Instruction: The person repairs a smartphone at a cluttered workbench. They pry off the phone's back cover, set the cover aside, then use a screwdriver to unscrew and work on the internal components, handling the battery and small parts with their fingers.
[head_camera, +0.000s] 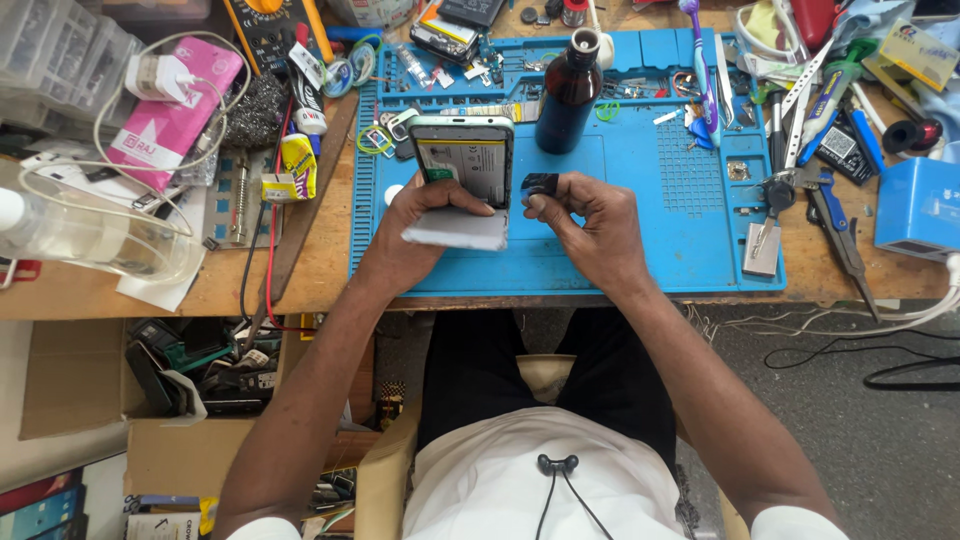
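Note:
My left hand (418, 215) holds an opened smartphone (463, 160) with its back cover off, tilted up over the blue work mat (640, 230). The battery and inner parts show. The same hand also presses a flat white-grey piece (458, 230) under the phone's lower end. My right hand (585, 215) sits just right of the phone and pinches a small black part (540, 184) between thumb and fingers, close to the phone's lower right corner. A dark brown bottle (570, 92) stands upright on the mat behind both hands.
Tweezers, pliers (835, 225), a toothbrush (700, 70) and small parts crowd the mat's back and right side. A pink box (175, 110), white cables, a multimeter (270, 25) and a clear bottle (80, 235) lie left. A blue box (915, 205) stands far right. Cardboard boxes sit under the bench.

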